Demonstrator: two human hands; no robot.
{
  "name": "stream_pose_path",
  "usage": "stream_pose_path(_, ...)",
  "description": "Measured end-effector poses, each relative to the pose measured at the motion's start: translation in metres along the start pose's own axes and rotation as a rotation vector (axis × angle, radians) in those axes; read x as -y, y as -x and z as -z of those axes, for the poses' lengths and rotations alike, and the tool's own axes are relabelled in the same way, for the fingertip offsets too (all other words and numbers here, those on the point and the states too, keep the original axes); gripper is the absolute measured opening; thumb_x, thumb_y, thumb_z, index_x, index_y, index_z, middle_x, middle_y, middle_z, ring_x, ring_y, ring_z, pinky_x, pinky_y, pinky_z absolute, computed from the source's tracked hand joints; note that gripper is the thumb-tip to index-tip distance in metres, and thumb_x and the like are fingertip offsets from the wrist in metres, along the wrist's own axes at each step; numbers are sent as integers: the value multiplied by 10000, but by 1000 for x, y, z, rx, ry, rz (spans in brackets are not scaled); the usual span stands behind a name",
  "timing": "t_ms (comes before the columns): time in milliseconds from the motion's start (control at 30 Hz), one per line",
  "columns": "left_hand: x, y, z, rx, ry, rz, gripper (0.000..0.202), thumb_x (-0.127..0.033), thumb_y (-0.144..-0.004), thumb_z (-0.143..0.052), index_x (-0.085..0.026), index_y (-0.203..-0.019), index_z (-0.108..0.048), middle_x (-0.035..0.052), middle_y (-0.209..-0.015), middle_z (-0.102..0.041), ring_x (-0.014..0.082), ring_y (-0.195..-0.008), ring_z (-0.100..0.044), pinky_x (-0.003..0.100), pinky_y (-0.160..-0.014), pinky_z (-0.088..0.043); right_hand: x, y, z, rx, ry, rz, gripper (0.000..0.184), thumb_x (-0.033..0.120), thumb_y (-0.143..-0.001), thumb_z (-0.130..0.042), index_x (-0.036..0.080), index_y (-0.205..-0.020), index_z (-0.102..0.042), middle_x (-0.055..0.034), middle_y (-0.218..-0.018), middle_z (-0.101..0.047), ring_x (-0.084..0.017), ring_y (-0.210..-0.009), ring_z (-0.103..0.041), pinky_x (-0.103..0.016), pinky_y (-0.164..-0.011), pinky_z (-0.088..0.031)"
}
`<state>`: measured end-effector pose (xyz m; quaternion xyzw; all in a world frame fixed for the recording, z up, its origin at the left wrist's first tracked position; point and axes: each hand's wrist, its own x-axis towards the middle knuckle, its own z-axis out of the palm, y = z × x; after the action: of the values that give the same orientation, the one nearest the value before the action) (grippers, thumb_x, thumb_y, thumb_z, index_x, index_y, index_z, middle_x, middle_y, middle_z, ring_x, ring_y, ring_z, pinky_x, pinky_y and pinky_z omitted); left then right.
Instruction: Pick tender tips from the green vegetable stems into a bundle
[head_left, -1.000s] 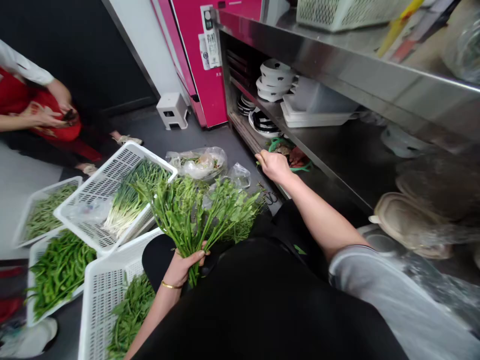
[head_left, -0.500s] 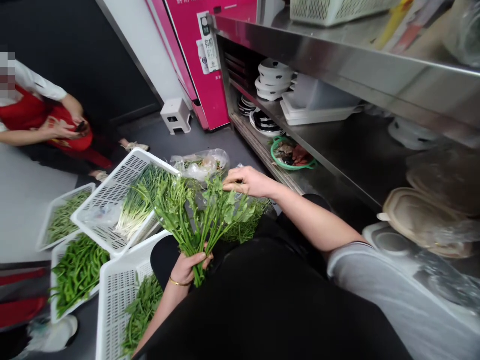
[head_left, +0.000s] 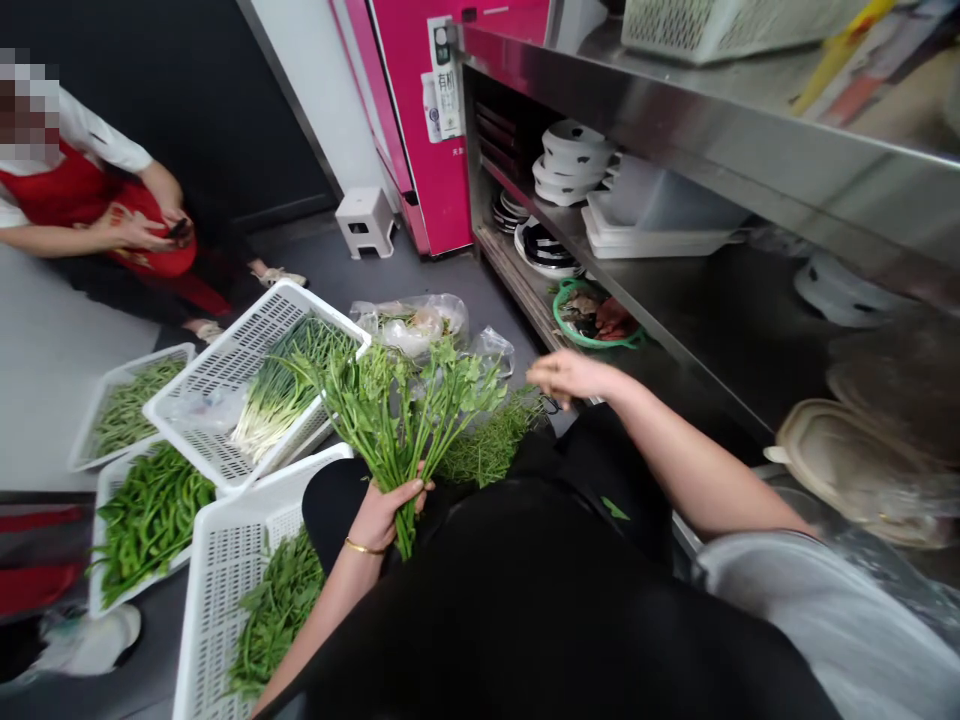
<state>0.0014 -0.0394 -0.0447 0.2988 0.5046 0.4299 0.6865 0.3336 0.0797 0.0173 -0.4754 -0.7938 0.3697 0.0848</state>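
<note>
My left hand is wrapped round the stems of a bunch of leafy green herbs, held upright over my lap. My right hand hovers to the right of the leaves, blurred, its fingers drawn together in a pinch; whether it has anything in it I cannot make out. Below the bunch a heap of fine green sprigs lies on my black apron.
White baskets stand on the floor at left: one with scallions, one with green peppers, one with leafy greens. A plastic bag lies ahead. A steel shelf with dishes runs along the right. A person in red sits far left.
My right hand came back from the shelf to the herb leaves, then pulled away to the right. The left hand kept its hold on the bunch.
</note>
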Motion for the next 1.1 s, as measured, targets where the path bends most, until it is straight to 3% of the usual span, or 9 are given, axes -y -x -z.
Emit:
stream_pose_path(67, 0, -3, -3, -33, -22, -36, 330, -189, -598, -753, -87, -890, -639, 73, -674, -683, 87, -451, -544, 196, -440, -430, 0, 11, -12, 159, 219, -81, 377, 510, -733, -587, 140, -663, -592, -28, -582, -573, -140, -533, -565, -243, -525, -411)
stream_pose_path(133, 1, -7, -7, -50, -22, -64, 330, -189, -598, -755, -85, -890, -642, 79, -689, -688, 88, -457, -546, 197, -439, -430, 15, 17, -23, 48, 468, -73, 323, 438, -675, -679, 123, -727, -631, -85, -715, -614, -191, -673, -601, -285, -612, -443)
stream_pose_path(300, -2, -12, -26, -24, 2, -81, 315, -195, -599, -754, -94, -877, -647, 59, -660, -675, 97, -456, -552, 211, -445, -444, 89, -2, -43, -265, 431, 529, 295, 352, -904, -395, 170, -1032, -589, -100, -1056, -584, -176, -974, -551, -286, -806, -442)
stream_pose_path(367, -5, -10, -34, 19, 10, -89, 262, -198, -612, -745, -91, -830, -646, 61, -654, -670, 104, -458, -554, 223, -453, -451, 109, -18, -52, -267, 479, 578, 288, 325, -905, -397, 145, -1052, -567, -121, -1118, -553, -188, -981, -542, -293, -780, -450)
stream_pose_path(533, -7, -1, -37, 95, 114, -53, 244, -167, -604, -738, -99, -819, -644, 68, -747, -675, 114, -520, -570, 239, -498, -464, 101, -34, -66, -149, 614, 416, 282, 332, -904, -397, 129, -992, -572, -104, -946, -587, -182, -793, -587, -270, -637, -434)
stream_pose_path(667, -4, -1, -32, 133, 204, 7, 310, -148, -570, -750, -121, -864, -654, 48, -783, -667, 117, -560, -578, 243, -528, -467, 95, -24, -67, -242, 524, 412, 300, 334, -910, -381, 155, -1059, -570, -113, -1051, -573, -177, -846, -585, -253, -630, -413)
stream_pose_path(767, -3, -6, -35, 156, 158, 11, 256, -172, -589, -747, -86, -815, -662, 62, -679, -657, 113, -518, -556, 234, -498, -445, 112, -30, -73, -352, 339, 298, 370, 443, -871, -434, 164, -1066, -579, -98, -969, -607, -173, -823, -583, -253, -643, -404)
stream_pose_path(867, -3, -9, -38, 142, 118, -11, 220, -181, -604, -745, -75, -778, -662, 67, -629, -654, 118, -507, -559, 227, -490, -437, 124, -47, -85, -274, 149, 109, 363, 500, -769, -553, 160, -872, -625, -35, -712, -611, -141, -641, -552, -235, -570, -362)
stream_pose_path(1100, 1, -2, -30, 141, 210, 48, 277, -313, -686, -691, -77, -828, -667, 132, -808, -698, 168, -592, -618, 273, -552, -487, 94, -50, -103, -172, -429, 60, 300, 391, -712, -604, 158, -579, -468, 66, -457, -458, -60, -453, -391, -183, -476, -296)
